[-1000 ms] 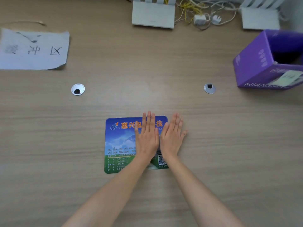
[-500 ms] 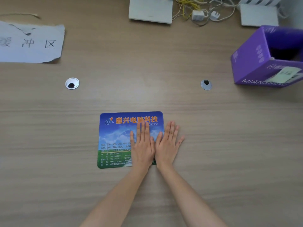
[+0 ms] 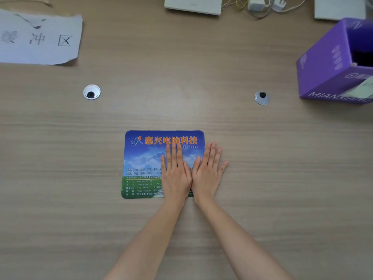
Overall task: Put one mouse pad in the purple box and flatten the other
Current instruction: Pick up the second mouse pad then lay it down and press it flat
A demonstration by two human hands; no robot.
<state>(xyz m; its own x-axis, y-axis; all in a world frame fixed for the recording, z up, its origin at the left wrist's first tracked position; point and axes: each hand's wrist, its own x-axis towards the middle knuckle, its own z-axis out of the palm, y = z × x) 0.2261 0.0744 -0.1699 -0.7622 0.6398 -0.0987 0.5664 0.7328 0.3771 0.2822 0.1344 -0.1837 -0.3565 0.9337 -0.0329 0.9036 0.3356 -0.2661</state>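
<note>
A blue and green mouse pad (image 3: 145,158) with orange characters lies flat on the wooden table, near the middle. My left hand (image 3: 176,170) rests palm down on the pad's right half, fingers straight and together. My right hand (image 3: 207,170) lies palm down beside it, over the pad's right edge and partly on the table. The two hands touch along the thumbs. The purple box (image 3: 327,65) stands open at the far right; its inside is dark, and I cannot tell what it holds.
A torn white paper sheet (image 3: 38,39) with characters lies at the back left. Two round metal cable grommets (image 3: 91,91) (image 3: 261,98) sit in the tabletop. White boxes and a tangle of cables (image 3: 260,5) line the back edge.
Both hands have slid back toward me on the pad, uncovering the orange characters. The pad now lies straighter, and the view has shifted slightly.
</note>
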